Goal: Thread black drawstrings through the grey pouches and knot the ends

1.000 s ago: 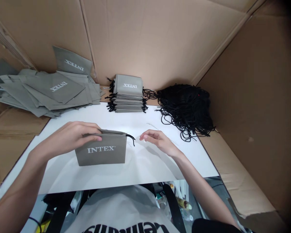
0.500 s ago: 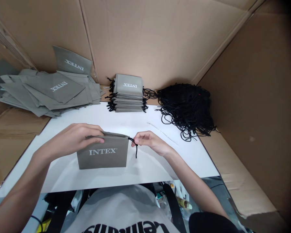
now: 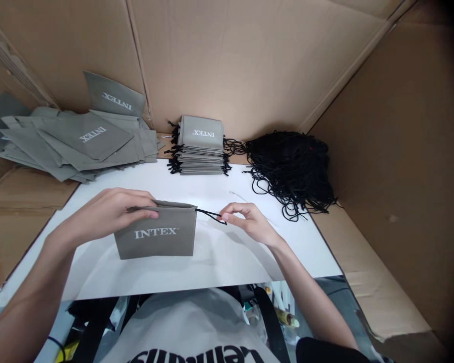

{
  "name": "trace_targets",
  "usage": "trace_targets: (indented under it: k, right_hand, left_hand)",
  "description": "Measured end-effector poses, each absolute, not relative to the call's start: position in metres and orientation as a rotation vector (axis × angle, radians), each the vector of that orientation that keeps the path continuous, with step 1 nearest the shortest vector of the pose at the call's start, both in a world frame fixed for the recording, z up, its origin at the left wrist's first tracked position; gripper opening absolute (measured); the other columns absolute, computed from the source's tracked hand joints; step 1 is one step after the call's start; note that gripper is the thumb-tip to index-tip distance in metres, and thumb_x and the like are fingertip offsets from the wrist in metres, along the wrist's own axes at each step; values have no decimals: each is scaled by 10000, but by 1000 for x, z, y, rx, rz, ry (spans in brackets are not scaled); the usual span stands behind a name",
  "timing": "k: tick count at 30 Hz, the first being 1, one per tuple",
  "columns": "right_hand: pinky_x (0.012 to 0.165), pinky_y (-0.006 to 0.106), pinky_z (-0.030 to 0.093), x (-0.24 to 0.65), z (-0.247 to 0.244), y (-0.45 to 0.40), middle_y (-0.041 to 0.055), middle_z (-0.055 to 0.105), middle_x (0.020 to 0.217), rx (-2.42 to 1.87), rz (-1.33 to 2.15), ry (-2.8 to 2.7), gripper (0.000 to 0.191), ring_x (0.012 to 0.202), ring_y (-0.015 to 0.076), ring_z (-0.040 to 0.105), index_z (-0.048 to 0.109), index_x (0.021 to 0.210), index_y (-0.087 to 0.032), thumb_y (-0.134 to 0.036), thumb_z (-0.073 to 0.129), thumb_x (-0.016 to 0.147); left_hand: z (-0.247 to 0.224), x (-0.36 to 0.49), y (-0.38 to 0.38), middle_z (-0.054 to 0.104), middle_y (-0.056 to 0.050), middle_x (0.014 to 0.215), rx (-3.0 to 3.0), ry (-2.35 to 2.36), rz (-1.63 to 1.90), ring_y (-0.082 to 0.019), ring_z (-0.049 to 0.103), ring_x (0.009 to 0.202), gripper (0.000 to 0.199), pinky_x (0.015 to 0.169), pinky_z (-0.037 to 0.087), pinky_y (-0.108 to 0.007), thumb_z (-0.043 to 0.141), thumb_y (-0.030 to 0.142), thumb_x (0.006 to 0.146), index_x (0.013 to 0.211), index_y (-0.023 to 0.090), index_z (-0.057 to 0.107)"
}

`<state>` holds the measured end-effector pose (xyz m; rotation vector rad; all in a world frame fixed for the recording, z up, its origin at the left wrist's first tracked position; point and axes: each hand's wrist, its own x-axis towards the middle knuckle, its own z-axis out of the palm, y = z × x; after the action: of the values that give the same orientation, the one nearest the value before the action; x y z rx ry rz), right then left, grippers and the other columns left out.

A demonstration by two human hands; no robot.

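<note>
A grey drawstring pouch [image 3: 157, 239] printed INTEX stands upright above the white tabletop, its top edge slightly parted. Pinching that edge at the left, the fingers of my left hand [image 3: 126, 209] are closed on the pouch. Black drawstring cord [image 3: 208, 212] runs out of the pouch's upper right corner. Its far end sits between the thumb and fingers of my right hand [image 3: 247, 219], with the cord stretched nearly straight. A thin pale threading needle [image 3: 237, 196] lies on the table behind my right hand, partly hidden by it.
A loose heap of grey pouches [image 3: 71, 141] lies at the back left. Centre back, a neat stack of pouches with black cords [image 3: 202, 146] stands against the cardboard wall [image 3: 242, 60]. Right of it is a tangled pile of black cords [image 3: 289, 171]. Cardboard also rises on both sides.
My right hand has moved right, drawing the cord out longer and straighter from the pouch corner. My left hand and the pouch have shifted slightly left and up.
</note>
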<state>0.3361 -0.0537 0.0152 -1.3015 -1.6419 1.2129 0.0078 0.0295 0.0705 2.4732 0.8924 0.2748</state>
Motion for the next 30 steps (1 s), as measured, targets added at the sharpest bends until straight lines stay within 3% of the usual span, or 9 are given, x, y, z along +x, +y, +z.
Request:
trace_targets:
  k: [4,7,11,16,20,26,30]
  right_hand:
    - [1024,411,403,334,22,-55,76,640,1270,-1265,940,-1780,317,1188,241,567,617,1221,-245,-416,565,959]
    - [1052,418,398,325,38,-54,78,608,1320,-1142,780,-1951,379,1228,244,544,553,1300,-270,-391,605,945]
    - [954,359,453,311,55,-50,73,673,1182,-963,698,-2315,286,1093,225,602,607,1219,-239,-353,591,957]
    - [754,319,449,312,57,-45,76,690,938,-1085,597,-2515,261,882,221,614,677,1017,-196,-418,546,971]
    - [787,325,436,331,60,-47,63,690,883,-1100,651,-2436,280,838,203,597,697,915,-202,-412,525,984]
    - [789,344,457,341,61,-58,59,693,832,-1089,826,-2232,245,822,207,603,714,847,-206,-437,654,902]
    - [760,352,471,340,53,-64,51,687,755,-1161,931,-2045,262,778,206,607,724,772,-215,-434,656,901]
  left_hand:
    - [71,10,30,705,10,952,2500,894,109,-169,622,784,312,706,400,-251,501,482,949,862,254,695]
    - [73,18,27,703,15,951,2512,872,80,-163,617,778,329,692,391,-253,481,492,959,869,255,692]
    - [75,34,19,704,20,929,2535,831,99,-153,609,742,336,661,375,-250,468,484,968,876,256,698]
    - [73,36,15,696,19,877,2516,820,143,-139,587,688,347,636,374,-249,489,491,958,831,239,692]
    - [72,18,18,678,9,800,2482,872,172,-144,575,673,344,638,383,-246,537,505,929,788,223,674]
    - [78,9,14,710,-33,945,2386,734,136,-191,623,843,299,750,449,-265,524,443,948,855,223,703]
    - [72,19,10,711,-47,832,2257,669,218,-180,626,756,359,714,483,-274,500,418,964,782,197,717]
